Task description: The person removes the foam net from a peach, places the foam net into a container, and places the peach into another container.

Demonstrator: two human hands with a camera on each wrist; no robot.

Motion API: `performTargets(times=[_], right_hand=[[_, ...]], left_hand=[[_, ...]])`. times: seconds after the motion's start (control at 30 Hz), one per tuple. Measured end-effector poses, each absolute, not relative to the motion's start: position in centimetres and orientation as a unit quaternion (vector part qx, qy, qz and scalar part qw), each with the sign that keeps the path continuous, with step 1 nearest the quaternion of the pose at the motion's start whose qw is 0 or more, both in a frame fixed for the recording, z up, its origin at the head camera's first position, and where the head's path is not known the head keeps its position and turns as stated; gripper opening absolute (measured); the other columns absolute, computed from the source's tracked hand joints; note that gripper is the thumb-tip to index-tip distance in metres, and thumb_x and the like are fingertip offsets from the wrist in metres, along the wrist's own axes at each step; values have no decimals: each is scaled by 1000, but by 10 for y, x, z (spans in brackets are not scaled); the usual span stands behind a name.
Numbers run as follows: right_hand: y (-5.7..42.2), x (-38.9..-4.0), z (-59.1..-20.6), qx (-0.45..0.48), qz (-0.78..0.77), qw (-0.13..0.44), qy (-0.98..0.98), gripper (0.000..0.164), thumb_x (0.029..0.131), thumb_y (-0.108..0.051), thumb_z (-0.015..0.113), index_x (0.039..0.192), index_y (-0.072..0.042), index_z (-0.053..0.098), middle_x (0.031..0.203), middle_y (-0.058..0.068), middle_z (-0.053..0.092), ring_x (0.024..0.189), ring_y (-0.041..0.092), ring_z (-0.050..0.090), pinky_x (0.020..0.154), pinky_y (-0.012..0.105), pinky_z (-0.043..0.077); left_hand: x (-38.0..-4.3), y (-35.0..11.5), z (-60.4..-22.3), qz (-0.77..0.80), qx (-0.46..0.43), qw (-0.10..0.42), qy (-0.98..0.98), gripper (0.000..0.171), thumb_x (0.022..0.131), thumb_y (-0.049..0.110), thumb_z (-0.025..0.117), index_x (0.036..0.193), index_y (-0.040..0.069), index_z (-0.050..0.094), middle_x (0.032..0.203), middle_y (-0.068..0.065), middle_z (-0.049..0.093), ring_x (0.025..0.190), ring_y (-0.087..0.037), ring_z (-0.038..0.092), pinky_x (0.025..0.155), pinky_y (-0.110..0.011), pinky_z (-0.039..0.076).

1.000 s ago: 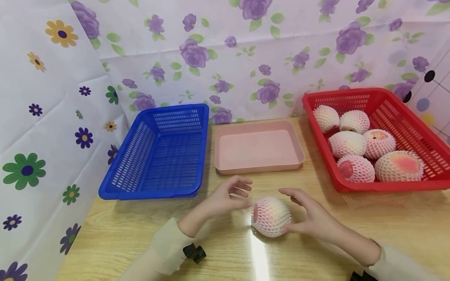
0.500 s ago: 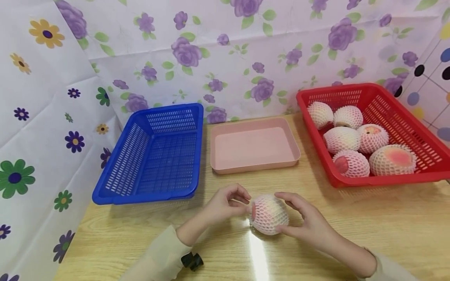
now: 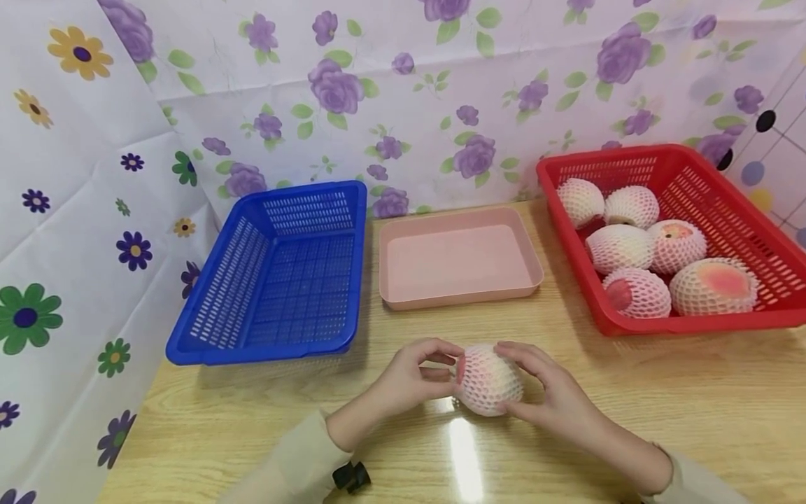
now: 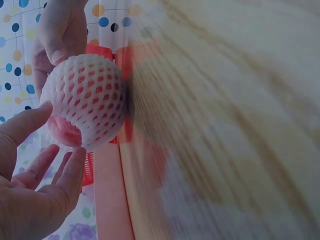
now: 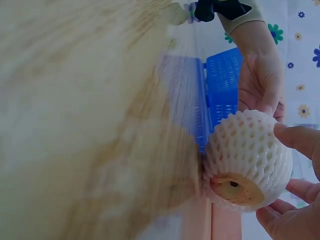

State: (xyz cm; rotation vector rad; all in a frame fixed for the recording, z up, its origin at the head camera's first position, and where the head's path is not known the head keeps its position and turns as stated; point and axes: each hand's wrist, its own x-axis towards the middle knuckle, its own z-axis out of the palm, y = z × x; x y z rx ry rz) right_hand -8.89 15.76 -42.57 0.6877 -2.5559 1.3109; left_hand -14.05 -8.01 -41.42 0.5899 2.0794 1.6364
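An apple (image 3: pixel 488 381) in a white and pink foam net sits low over the wooden table, between both hands. My right hand (image 3: pixel 554 392) grips it from the right, thumb on the near side and fingers on the far side. From the left, my left hand (image 3: pixel 418 378) has its thumb and fingertips at the net's open end, where bare red skin shows. In the left wrist view, the thumb and fingertips of the left hand (image 4: pixel 45 175) meet the net's edge. The right wrist view shows the apple's other end (image 5: pixel 237 189), yellowish with a dark hollow.
A pink tray (image 3: pixel 462 299) lies beyond the hands. To its left stands a blue basket (image 3: pixel 362 280) with nothing in it. A red basket (image 3: pixel 582 294) on the right holds several more net-wrapped fruits (image 3: pixel 620 248). Flowered cloth (image 3: pixel 415 105) hangs behind.
My left hand has moved right until its fingertips reach the net's open end. The fingers of my right hand have come in against the apple.
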Motion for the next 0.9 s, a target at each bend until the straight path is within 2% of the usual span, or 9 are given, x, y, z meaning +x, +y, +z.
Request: performTargets(times=[0.1, 0.2, 0.37, 0.57, 0.9], right_hand=[[159, -90, -426, 226, 435, 87, -867, 67, 66, -11, 86, 126, -9, 57, 127, 9, 57, 119, 5, 49, 92, 37, 53], [159, -92, -427, 225, 430, 81, -871, 67, 66, -11, 86, 126, -8, 56, 128, 9, 57, 119, 8, 50, 91, 40, 53], [159, -94, -427, 234, 413, 76, -877, 76, 63, -12, 88, 129, -3, 52, 127, 12, 56, 116, 23, 53, 88, 46, 54], [157, -96, -428, 225, 393, 55, -890, 91, 59, -18, 90, 135, 0, 44, 133, 18, 51, 119, 36, 52, 93, 54, 48], [151, -101, -430, 191, 390, 8, -901, 95, 61, -16, 90, 139, 2, 38, 135, 21, 48, 122, 39, 49, 97, 57, 44]], left_hand=[[-140, -78, -414, 588, 210, 208, 753, 44, 77, 2, 76, 118, 0, 61, 122, -15, 58, 112, -30, 57, 92, -28, 53], [-140, -77, -414, 587, 205, 207, 755, 45, 77, 1, 76, 119, 1, 60, 122, -14, 58, 112, -30, 57, 91, -27, 53], [-140, -75, -413, 595, 204, 211, 749, 46, 77, -2, 75, 120, -1, 59, 123, -16, 56, 113, -30, 56, 90, -26, 54], [-141, -73, -411, 587, 204, 210, 755, 48, 77, -1, 76, 121, 1, 59, 123, -14, 57, 113, -31, 56, 89, -25, 54], [-144, -71, -414, 573, 200, 217, 764, 51, 77, 3, 77, 124, 3, 57, 123, -13, 58, 110, -27, 58, 86, -24, 55]])
